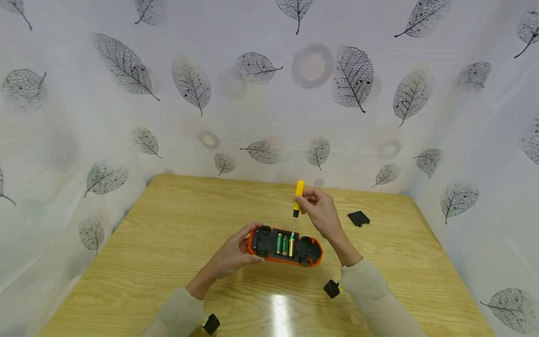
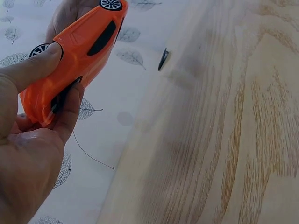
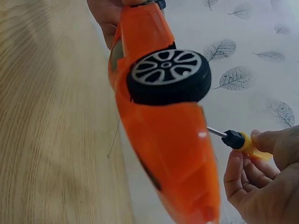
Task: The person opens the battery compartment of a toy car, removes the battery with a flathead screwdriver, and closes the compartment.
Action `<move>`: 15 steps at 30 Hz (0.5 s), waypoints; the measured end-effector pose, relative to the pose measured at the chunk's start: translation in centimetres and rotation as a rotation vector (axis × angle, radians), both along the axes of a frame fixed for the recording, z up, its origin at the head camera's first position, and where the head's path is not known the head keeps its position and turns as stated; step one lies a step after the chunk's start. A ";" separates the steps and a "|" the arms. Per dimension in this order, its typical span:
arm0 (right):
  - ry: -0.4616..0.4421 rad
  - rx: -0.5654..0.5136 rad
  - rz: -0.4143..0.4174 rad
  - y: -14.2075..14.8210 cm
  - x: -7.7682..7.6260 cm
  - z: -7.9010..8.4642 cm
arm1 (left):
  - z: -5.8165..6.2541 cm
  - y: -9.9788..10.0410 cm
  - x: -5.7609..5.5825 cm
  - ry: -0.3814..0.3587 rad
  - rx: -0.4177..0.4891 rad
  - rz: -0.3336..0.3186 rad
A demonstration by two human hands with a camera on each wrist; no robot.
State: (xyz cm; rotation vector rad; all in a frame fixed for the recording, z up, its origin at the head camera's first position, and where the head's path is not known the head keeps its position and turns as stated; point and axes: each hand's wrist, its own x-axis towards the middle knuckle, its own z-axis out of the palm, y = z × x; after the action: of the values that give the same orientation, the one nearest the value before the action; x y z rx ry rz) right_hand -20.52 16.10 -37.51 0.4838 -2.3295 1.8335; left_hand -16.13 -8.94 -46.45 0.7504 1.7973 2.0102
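Over the surface (image 1: 177,224): car (image 1: 265,241) belly-up | left grip (image 1: 232,253) clamped round one end | right grip (image 1: 323,213) pinching screwdriver (image 1: 299,188), tip at an end battery (image 1: 291,246) | step, I'd judge: working that battery loose or home | next move calls for steady car, gentle tip pressure

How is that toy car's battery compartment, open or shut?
Open: three batteries show uncovered in the underside of the orange car, with a yellow screwdriver at one.

Bright, white glare on tabletop (image 1: 189,206), soft shadows
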 end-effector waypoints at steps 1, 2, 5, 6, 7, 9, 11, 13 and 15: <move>-0.014 -0.002 0.004 0.0 0.0 0.1 | 0.0 0.0 0.0 0.000 -0.001 0.000; -0.025 -0.003 0.007 0.0 -0.1 0.1 | 0.0 0.0 0.0 0.000 -0.002 -0.001; -0.053 -0.007 0.016 -0.1 -0.2 0.3 | 0.0 0.0 0.0 -0.002 -0.001 -0.004; -0.063 -0.007 0.016 0.0 -0.3 0.3 | 0.0 0.0 0.0 -0.002 -0.001 -0.005; -0.076 -0.006 0.017 0.0 -0.3 0.3 | 0.1 0.0 0.0 -0.002 -0.001 -0.006; -0.096 -0.004 0.023 0.0 -0.5 0.3 | 0.1 0.0 0.0 -0.004 0.002 -0.011; -0.116 -0.005 0.026 0.0 -0.7 0.4 | 0.1 0.0 0.0 -0.010 0.004 -0.015; -0.132 -0.007 0.029 0.0 -0.8 0.3 | 0.0 0.0 0.0 -0.016 0.002 -0.017; -0.141 -0.010 0.027 0.0 -0.8 0.3 | 0.0 0.0 0.0 -0.021 -0.004 -0.016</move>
State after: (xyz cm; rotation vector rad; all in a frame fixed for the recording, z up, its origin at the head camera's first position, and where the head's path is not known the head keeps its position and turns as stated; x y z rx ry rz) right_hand -21.32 16.05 -37.17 0.3991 -2.4126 1.9508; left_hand -16.16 -8.98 -46.47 0.7375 1.7770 1.9967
